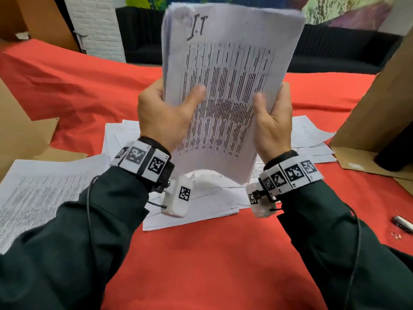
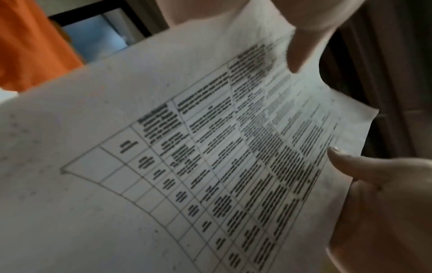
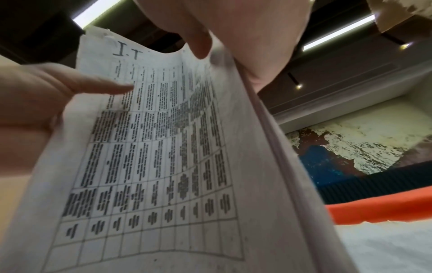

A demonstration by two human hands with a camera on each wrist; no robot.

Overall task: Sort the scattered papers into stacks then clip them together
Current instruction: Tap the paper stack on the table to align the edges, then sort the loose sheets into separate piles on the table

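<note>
A thick stack of printed papers (image 1: pixel 228 86) stands upright in the air above the red table, its top sheet showing a table of text and a handwritten "I.T". My left hand (image 1: pixel 165 110) grips its left edge, thumb across the front. On the stack's right edge my right hand (image 1: pixel 272 117) holds it the same way, thumb on the page. In the left wrist view the stack's top sheet (image 2: pixel 187 166) fills the frame; in the right wrist view the stack (image 3: pixel 163 147) shows its thick side edge. Loose papers (image 1: pixel 201 198) lie scattered on the cloth under the hands.
More printed sheets (image 1: pixel 40 193) lie at the left, and others (image 1: pixel 312 139) at the right. Cardboard boxes (image 1: pixel 380 104) stand at the right and a cardboard piece (image 1: pixel 24 130) at the left. A pen (image 1: pixel 402 223) and small clips (image 1: pixel 396 235) lie near the right edge on the red cloth (image 1: pixel 201 265).
</note>
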